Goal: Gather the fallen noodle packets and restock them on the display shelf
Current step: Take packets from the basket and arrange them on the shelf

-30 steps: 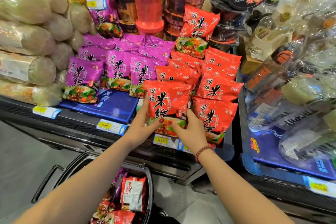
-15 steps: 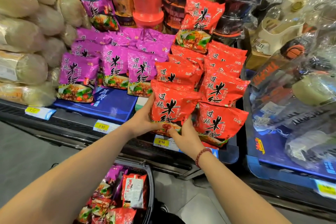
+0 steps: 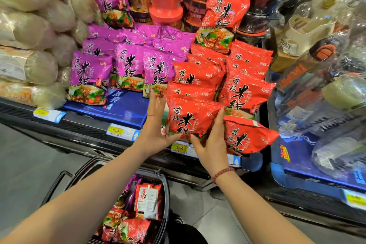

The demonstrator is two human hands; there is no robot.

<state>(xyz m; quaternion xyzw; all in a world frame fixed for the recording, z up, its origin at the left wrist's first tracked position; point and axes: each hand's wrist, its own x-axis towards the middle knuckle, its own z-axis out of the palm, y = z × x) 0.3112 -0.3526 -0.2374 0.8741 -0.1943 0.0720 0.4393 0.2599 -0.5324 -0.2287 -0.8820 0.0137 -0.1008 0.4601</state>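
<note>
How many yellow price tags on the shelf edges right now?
4: a tag far left; a tag beside the left hand; a tag under the held red packet; a tag far right. The right hand may hide another.

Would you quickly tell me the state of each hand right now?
Left hand: open, straight fingers pressed to the left side of the front red noodle packet.
Right hand: open, straight fingers pressed to that packet's right side.

A glossy red plastic noodle packet (image 3: 190, 119) with black lettering stands upright, fronting the red stack (image 3: 245, 89) on the black display shelf (image 3: 83, 130).
</note>
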